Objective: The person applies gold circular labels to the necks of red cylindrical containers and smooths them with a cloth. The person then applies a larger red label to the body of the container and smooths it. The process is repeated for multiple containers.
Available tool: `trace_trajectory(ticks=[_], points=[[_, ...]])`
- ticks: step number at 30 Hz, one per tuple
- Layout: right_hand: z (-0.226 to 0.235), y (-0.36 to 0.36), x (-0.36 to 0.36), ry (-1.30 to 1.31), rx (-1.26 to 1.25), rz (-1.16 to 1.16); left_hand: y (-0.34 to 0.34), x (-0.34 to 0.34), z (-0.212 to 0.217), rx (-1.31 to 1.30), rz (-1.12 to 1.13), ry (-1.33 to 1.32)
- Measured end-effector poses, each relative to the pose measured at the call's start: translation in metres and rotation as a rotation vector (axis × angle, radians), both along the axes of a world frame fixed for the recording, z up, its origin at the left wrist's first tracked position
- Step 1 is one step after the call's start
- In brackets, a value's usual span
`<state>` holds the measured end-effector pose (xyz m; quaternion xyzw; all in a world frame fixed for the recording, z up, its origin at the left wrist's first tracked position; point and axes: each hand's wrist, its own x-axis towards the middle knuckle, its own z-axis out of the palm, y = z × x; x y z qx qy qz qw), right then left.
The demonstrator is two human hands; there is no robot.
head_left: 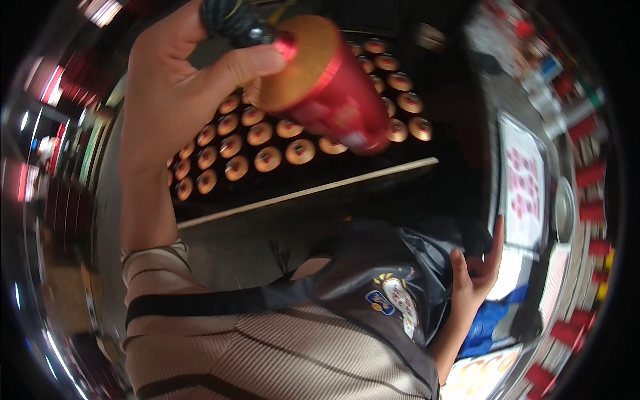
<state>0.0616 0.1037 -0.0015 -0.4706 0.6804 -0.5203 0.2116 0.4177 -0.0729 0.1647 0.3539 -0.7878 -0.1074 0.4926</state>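
Observation:
My left hand is raised at the upper left and holds a red bottle-shaped container with a gold shoulder, tilted and slightly blurred. My thumb presses by its red neck; the other fingers are mostly out of view. A dark, knobbly piece touches the neck, and I cannot make out what it is. Below and behind stand rows of round gold tops with dark centres, resembling the held container's top. Low at the right, my right hand has its index finger and thumb stretched apart, with nothing visible in it.
A pale strip edges the dark surface carrying the rows. I wear a black apron. White printed panels and a round, pale dish-like thing stand at the right. Several red items line the far right; shelves blur at the left.

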Motion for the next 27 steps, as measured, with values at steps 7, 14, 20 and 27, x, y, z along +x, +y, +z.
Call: trace_trajectory(ticks=[7, 14, 20, 27], points=[[-0.081, -0.006, -0.051, 0.143, -0.111, 0.278, 0.039, 0.190, -0.074, 0.242, 1.136, -0.586], [-0.115, 0.003, -0.079, -0.051, 0.137, 0.164, 0.088, 0.378, -0.165, 0.364, 1.662, -0.635], [-0.117, -0.005, -0.082, -0.133, 0.309, 0.091, 0.107, 0.454, -0.265, 0.751, 1.814, -0.555], [-0.106, -0.002, -0.060, 0.009, 0.254, 0.074, 0.111, 0.483, -0.359, 0.968, 1.818, -0.286]])
